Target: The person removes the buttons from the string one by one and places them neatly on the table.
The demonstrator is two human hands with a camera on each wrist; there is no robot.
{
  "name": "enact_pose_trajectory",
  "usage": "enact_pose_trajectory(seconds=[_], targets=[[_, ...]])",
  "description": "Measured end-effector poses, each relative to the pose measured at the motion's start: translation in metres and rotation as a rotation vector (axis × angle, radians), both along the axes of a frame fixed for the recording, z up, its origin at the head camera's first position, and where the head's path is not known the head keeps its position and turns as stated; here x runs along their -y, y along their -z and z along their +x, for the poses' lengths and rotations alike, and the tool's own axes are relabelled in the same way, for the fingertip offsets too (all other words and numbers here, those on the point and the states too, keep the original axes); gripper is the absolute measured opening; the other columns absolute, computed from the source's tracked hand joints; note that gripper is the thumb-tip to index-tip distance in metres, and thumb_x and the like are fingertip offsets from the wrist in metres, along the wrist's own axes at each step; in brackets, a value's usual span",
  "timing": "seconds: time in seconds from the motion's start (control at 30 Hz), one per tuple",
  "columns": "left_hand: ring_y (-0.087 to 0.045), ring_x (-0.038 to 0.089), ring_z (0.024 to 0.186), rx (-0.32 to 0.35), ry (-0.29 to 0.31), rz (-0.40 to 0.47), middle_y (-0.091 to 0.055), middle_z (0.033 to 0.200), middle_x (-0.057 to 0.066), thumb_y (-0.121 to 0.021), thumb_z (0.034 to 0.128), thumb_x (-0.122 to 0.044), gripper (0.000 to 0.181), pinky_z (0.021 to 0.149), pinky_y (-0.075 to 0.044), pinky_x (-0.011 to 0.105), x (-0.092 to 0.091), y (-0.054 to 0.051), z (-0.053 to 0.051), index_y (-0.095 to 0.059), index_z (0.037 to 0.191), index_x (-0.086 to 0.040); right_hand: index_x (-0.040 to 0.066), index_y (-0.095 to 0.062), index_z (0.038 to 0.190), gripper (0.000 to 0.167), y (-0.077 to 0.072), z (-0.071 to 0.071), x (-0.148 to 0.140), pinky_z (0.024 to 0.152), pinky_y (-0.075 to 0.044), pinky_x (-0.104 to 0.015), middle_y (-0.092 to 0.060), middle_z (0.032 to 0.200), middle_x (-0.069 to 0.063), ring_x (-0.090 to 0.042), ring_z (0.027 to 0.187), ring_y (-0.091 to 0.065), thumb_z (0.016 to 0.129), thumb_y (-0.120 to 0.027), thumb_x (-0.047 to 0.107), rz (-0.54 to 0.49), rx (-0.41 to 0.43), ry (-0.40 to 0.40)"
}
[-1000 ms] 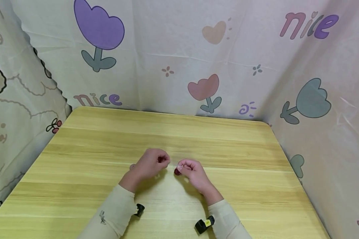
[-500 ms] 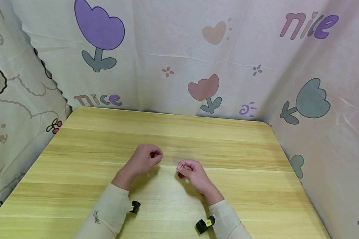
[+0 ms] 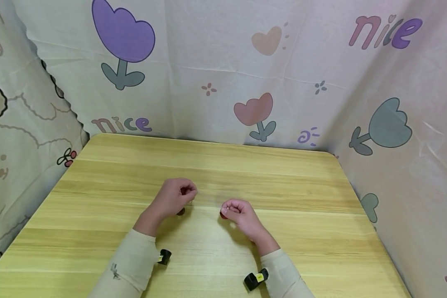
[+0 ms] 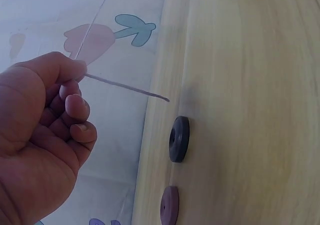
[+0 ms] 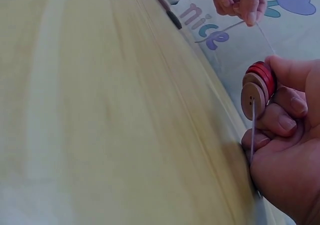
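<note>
Fingertips of my left hand (image 4: 45,120) pinch a thin, light string (image 4: 125,87), whose short free end sticks out past them. On the table, a dark button (image 4: 179,139) and a mauve button (image 4: 170,207) stand out in the left wrist view; in the head view the dark button (image 3: 181,212) shows just below that hand (image 3: 173,196). My right hand (image 5: 287,110) pinches the same string close to several red buttons (image 5: 264,74) and tan buttons (image 5: 253,100) threaded on it. Between the hands the string runs taut. A tail of it hangs from the front tan button.
The wooden table (image 3: 283,178) stretches around both hands. Behind it and along the sides hang patterned curtains (image 3: 208,49). A small black camera (image 3: 164,257) sits on the left wrist, and another black camera (image 3: 255,279) on the right.
My left hand has drawn left and slightly away from the right hand, and the dark button now shows below it. The right hand stays in place while the red buttons shift slightly under its fingers.
</note>
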State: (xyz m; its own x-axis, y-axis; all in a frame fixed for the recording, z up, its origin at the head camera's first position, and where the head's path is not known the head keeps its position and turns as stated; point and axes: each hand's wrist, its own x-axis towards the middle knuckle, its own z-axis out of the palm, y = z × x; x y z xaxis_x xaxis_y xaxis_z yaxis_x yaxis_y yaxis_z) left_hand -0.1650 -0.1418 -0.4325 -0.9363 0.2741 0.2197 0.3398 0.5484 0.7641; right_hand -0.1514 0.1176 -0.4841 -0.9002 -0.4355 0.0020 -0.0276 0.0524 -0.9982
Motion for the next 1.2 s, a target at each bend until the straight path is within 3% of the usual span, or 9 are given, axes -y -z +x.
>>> enact_pose_trajectory(seconds=[0.43, 0.57, 0.7, 0.83, 1.0, 1.2], targets=[[-0.051, 0.018, 0.064, -0.001, -0.078, 0.010, -0.055, 0.069, -0.003, -0.066, 0.0922, -0.005, 0.009, 0.059, -0.044, 0.033, 0.015, -0.002, -0.001, -0.070, 0.085, -0.007, -0.010, -0.064, 0.096, 0.016, -0.003, -0.002, -0.004, 0.075, -0.052, -0.032, -0.067, 0.090, -0.026, -0.025, 0.083, -0.066, 0.098, -0.061, 0.005, 0.003, -0.004, -0.062], [-0.050, 0.018, 0.055, 0.070, -0.113, 0.050, -0.055, 0.071, 0.002, -0.065, 0.0935, -0.005, 0.007, 0.050, -0.046, 0.032, 0.021, -0.002, -0.001, -0.070, 0.088, -0.004, -0.011, -0.064, 0.097, 0.015, -0.003, -0.002, -0.004, 0.080, -0.052, -0.032, -0.067, 0.092, -0.026, -0.026, 0.085, -0.065, 0.098, -0.061, 0.004, 0.001, -0.005, -0.059], [-0.049, 0.018, 0.054, 0.080, -0.146, 0.050, -0.055, 0.072, 0.003, -0.065, 0.0944, -0.007, 0.007, 0.049, -0.045, 0.032, 0.028, -0.002, -0.001, -0.070, 0.090, -0.004, -0.012, -0.063, 0.097, 0.015, -0.003, -0.001, -0.005, 0.084, -0.051, -0.033, -0.067, 0.093, -0.027, -0.029, 0.087, -0.066, 0.098, -0.061, 0.004, 0.000, -0.008, -0.062], [-0.051, 0.020, 0.065, 0.005, -0.184, -0.006, -0.056, 0.071, 0.000, -0.065, 0.0941, -0.008, 0.009, 0.060, -0.043, 0.034, 0.036, 0.000, -0.002, -0.071, 0.088, -0.006, -0.011, -0.063, 0.096, 0.016, -0.003, -0.002, -0.006, 0.085, -0.051, -0.033, -0.068, 0.092, -0.023, -0.028, 0.089, -0.066, 0.097, -0.061, 0.005, 0.006, -0.006, -0.061], [-0.051, 0.020, 0.066, -0.010, -0.219, -0.011, -0.057, 0.071, -0.001, -0.065, 0.0934, -0.008, 0.009, 0.061, -0.043, 0.033, 0.045, 0.002, -0.002, -0.071, 0.087, -0.005, -0.010, -0.063, 0.096, 0.013, -0.002, -0.002, -0.005, 0.084, -0.048, -0.030, -0.067, 0.090, -0.013, -0.021, 0.089, -0.063, 0.096, -0.061, 0.003, 0.009, -0.015, -0.063], [-0.051, 0.020, 0.066, -0.033, -0.217, -0.007, -0.057, 0.071, -0.001, -0.065, 0.0928, -0.007, 0.009, 0.061, -0.044, 0.032, 0.048, 0.005, -0.003, -0.071, 0.086, -0.005, -0.008, -0.059, 0.097, 0.014, -0.005, -0.002, -0.005, 0.081, -0.044, -0.031, -0.059, 0.089, -0.006, -0.021, 0.087, -0.055, 0.099, -0.057, 0.006, 0.022, -0.018, -0.097]])
